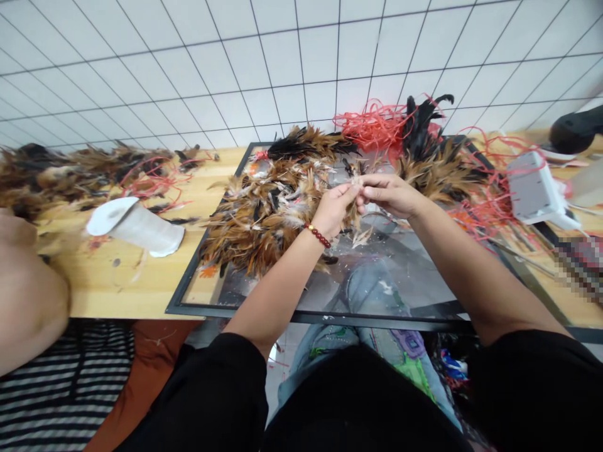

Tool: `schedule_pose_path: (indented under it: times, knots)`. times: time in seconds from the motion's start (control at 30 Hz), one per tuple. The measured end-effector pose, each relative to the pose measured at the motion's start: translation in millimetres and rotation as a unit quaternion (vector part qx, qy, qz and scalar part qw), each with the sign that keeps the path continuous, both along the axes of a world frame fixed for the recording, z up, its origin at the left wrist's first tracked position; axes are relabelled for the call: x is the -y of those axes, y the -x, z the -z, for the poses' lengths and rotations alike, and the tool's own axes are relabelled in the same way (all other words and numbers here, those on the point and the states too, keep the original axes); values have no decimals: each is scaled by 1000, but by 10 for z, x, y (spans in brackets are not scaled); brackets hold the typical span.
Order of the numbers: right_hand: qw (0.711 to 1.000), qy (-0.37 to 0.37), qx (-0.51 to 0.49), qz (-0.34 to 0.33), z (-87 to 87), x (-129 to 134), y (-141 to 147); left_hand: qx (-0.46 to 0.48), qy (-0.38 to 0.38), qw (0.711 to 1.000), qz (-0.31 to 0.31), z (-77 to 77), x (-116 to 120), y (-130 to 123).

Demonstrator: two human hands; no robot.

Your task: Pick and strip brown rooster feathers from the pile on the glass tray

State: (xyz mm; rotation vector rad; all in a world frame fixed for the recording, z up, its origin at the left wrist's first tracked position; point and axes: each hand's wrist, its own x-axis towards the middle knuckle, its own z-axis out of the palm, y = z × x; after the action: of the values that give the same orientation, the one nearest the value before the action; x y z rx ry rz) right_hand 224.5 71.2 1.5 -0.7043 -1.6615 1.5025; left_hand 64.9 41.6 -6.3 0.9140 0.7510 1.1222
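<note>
My left hand [336,204] and my right hand [384,191] meet above a black-framed glass panel [282,314]. Both hands pinch a small brown feather bunch [351,213] between their fingertips, and some feathers hang below them. The fingertips partly hide where it is gripped. A red bead bracelet [318,235] circles my left wrist. Left of my hands, a large heap of brown and white feathers [259,220] lies on the panel. Small feather scraps are scattered on the glass under my hands.
Behind are red plastic strings [374,125] and black feathers [421,129]. A white device [534,188] stands at right. On the wooden table [117,276] at left lie a white roll [141,226] and more feathers [70,172]. A person in striped clothing [61,389] sits at left. A tiled wall rises behind.
</note>
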Motion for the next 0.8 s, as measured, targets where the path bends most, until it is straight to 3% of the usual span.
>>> schedule_pose_path:
  times: [0.07,0.13,0.37,0.47,0.6,0.7,0.8]
  knots:
    - [998,31,-12,-56,-5,29,-19,-5,2,999,51,-49,56,3]
    - [997,39,-27,-63,-9,42,-30,-10,5,997,80,-80,94,4]
    - [995,20,-72,63,-34,24,33,-2,13,994,105,-125,138,-28]
    - [990,2,-79,115,-24,37,110,-17,16,996,86,-116,133,-47]
    - [988,-7,-62,143,-9,14,193,-71,11,997,15,-83,101,-50]
    - [972,0,-81,221,-28,-63,148,-88,8,996,-15,-76,78,-33]
    - [950,-40,-56,303,-60,-131,2,-89,3,996,-29,-78,63,-18]
